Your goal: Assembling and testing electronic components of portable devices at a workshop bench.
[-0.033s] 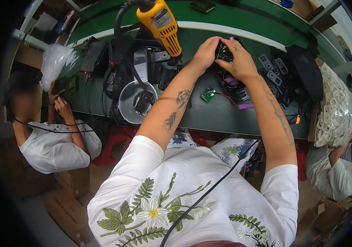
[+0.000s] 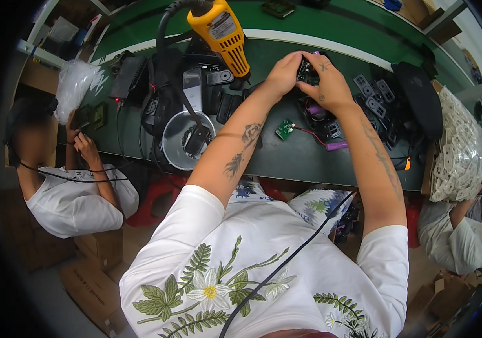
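Observation:
My left hand (image 2: 284, 73) and my right hand (image 2: 329, 83) are cupped around a dark electronic assembly (image 2: 307, 74) at the far side of the green bench. The palms and fingers hide most of it, and some small parts show in the gap between them. Just below my right hand is a dark housing with a purple battery cell (image 2: 315, 108). Nearer me lies a small green circuit board (image 2: 285, 129), with red and black wires running toward a second purple cell (image 2: 337, 145).
An orange power tool (image 2: 227, 42) hangs at upper left above a white bucket (image 2: 167, 147) containing small parts. Dark camera-like housings (image 2: 375, 104) and a black case (image 2: 417, 100) lie to the right, beside a bag of white parts (image 2: 458, 146). A co-worker (image 2: 72, 197) sits at left.
My left hand has shifted very slightly to the right, narrowing the gap over the dark assembly. Everything else on the bench stays in place.

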Demonstrator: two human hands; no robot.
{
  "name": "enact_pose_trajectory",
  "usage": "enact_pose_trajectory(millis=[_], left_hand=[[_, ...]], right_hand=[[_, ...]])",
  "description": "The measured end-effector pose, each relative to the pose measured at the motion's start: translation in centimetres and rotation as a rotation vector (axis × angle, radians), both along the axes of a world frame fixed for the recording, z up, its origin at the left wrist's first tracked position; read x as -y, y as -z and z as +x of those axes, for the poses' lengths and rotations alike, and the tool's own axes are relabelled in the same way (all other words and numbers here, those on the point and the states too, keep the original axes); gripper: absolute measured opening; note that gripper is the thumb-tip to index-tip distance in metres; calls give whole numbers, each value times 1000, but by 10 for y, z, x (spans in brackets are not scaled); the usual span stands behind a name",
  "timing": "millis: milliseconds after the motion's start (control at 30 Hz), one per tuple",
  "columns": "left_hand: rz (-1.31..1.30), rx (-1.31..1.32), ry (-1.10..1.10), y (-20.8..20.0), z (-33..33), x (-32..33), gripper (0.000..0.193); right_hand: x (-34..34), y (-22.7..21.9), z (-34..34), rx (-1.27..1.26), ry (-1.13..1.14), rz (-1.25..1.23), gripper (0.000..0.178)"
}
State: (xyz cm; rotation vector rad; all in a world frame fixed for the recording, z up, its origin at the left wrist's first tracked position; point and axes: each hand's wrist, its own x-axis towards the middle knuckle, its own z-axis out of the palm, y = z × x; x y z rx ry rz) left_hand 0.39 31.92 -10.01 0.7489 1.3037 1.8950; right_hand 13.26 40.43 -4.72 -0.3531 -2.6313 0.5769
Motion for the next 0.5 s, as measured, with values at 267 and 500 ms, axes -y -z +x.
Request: enact_pose_trajectory(millis=[267,500], left_hand=[[11,-150,43,10,-5,-11,38],[-51,-412,-140,4,1,-17,37]], right_hand=[[-5,-2,-5,10,8,44,69],[-8,4,-7,-81,17,38,66]])
